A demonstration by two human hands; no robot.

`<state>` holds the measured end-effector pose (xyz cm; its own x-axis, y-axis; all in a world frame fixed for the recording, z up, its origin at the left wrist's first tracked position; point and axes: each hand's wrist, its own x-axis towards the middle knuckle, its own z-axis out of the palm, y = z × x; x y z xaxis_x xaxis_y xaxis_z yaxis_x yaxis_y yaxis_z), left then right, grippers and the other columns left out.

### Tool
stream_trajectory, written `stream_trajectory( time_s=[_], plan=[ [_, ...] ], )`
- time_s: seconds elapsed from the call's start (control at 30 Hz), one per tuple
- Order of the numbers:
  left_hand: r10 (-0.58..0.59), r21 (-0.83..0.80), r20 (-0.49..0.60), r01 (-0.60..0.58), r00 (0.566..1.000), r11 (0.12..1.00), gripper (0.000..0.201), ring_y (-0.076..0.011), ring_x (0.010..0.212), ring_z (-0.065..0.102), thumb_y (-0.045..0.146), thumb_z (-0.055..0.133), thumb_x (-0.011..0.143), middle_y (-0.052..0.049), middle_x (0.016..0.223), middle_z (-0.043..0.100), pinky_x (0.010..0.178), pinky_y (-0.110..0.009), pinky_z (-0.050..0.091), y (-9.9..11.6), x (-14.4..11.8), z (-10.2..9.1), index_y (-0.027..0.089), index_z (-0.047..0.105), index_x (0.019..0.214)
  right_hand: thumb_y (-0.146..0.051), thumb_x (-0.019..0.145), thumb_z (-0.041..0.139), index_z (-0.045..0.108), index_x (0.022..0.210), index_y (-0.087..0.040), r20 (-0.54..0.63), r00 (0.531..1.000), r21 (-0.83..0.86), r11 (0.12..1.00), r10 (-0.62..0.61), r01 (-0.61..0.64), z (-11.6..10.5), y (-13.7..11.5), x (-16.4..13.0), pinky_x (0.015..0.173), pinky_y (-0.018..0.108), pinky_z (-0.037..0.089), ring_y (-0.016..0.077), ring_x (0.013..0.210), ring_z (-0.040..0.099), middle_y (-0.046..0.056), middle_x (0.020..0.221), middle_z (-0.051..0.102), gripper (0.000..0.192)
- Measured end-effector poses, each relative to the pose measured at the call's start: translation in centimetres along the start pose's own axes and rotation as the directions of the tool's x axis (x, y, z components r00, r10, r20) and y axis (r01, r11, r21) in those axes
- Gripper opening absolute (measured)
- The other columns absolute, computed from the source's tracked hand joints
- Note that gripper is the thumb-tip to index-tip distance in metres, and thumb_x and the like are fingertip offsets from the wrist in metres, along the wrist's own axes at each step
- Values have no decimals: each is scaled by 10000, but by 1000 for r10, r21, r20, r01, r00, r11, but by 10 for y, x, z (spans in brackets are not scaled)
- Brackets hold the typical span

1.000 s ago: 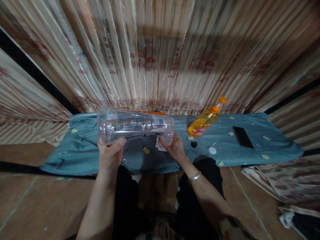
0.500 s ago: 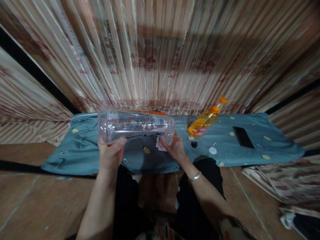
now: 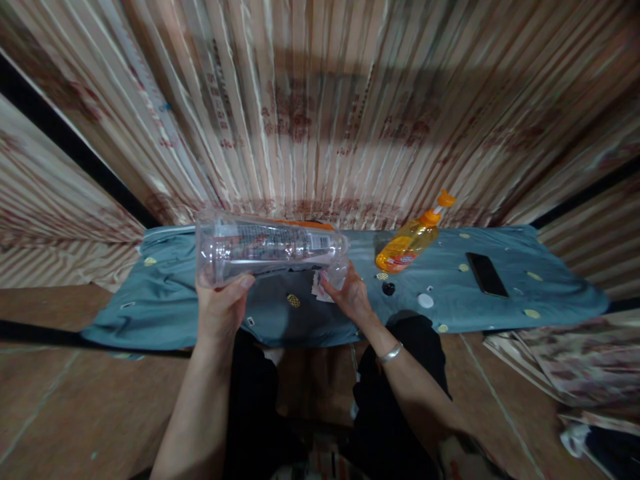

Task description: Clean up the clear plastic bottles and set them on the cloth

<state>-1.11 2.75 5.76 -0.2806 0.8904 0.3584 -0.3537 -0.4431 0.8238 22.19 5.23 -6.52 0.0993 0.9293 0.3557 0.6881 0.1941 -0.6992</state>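
bottle (image 3: 270, 248), clear, lies sideways above the blue cloth (image 3: 550, 287). i see my left hand (image 3: 220, 308) gripping its base end and my right hand (image 3: 350, 293) pinching its neck end. soap bottle (image 3: 410, 241) and phone (image 3: 486, 274) lie right.

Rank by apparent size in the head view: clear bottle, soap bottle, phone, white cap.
1. clear bottle, though it is nearer the camera
2. soap bottle
3. phone
4. white cap
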Motion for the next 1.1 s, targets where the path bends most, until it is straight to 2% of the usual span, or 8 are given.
stream_trajectory(
  time_s=[0.13, 0.27, 0.37, 0.57, 0.7, 0.87, 1.1],
  plan=[
    [7, 16, -12, -7, 1000, 1000, 599, -278, 885, 735, 372, 957, 491, -15, 828, 720, 889, -461, 613, 0, 1, 0, 301, 721, 1037, -379, 825, 742, 465, 1462, -177, -17, 1000, 7, 1000, -20, 20, 1, 1, 0, 918, 607, 601, 362, 1073, 729, 180, 1182, 732, 724],
    [-7, 19, -6, 7, 1000, 1000, 637, -297, 906, 733, 374, 962, 475, -18, 849, 721, 887, -484, 612, 1, 2, 0, 299, 711, 1056, -397, 819, 744, 474, 1455, -134, -23, 1000, 1, 1000, -16, 17, 2, 2, -1, 925, 590, 600, 365, 1074, 731, 180, 1165, 737, 740],
    [-13, 13, 4, 13, 1000, 1000, 657, -303, 921, 734, 370, 967, 475, -26, 881, 726, 878, -484, 616, 2, 3, 1, 290, 705, 1073, -390, 819, 743, 483, 1451, -147, -25, 1000, 3, 1000, -9, 9, 1, 1, -1, 937, 579, 600, 361, 1095, 726, 178, 1180, 737, 725],
    [1, -2, 2, -1, 1000, 1000, 599, -307, 912, 743, 349, 959, 488, -27, 885, 730, 877, -501, 625, 1, 3, 1, 297, 716, 1033, -409, 809, 749, 475, 1453, -96, -5, 1000, -3, 1000, 13, -13, -1, 0, 0, 947, 604, 589, 380, 1113, 721, 214, 1195, 733, 766],
    [1, -6, 16, -1, 1000, 1000, 612, -319, 930, 742, 346, 959, 491, -40, 903, 732, 902, -521, 616, 2, 4, 2, 285, 714, 1049, -426, 820, 732, 480, 1450, -111, -14, 1000, 2, 1000, -2, 2, 0, 0, -1, 955, 592, 586, 376, 1131, 715, 217, 1221, 725, 748],
    [-1, -1, 25, 1, 1000, 1000, 637, -309, 943, 740, 360, 967, 490, -37, 966, 732, 890, -493, 622, 2, 5, 2, 295, 705, 1067, -397, 823, 735, 462, 1459, -89, 6, 1000, -6, 1000, 6, -6, -1, -2, 0, 974, 602, 577, 379, 1152, 705, 224, 1247, 712, 758],
    [14, 14, 23, -14, 1000, 1000, 582, -292, 943, 734, 365, 972, 498, -22, 916, 722, 866, -469, 632, 2, 4, 1, 301, 709, 1013, -366, 810, 750, 481, 1447, -84, 19, 999, 5, 1000, 30, -30, -4, -6, 0, 985, 595, 570, 385, 1164, 700, 212, 1226, 717, 746]
  ],
)
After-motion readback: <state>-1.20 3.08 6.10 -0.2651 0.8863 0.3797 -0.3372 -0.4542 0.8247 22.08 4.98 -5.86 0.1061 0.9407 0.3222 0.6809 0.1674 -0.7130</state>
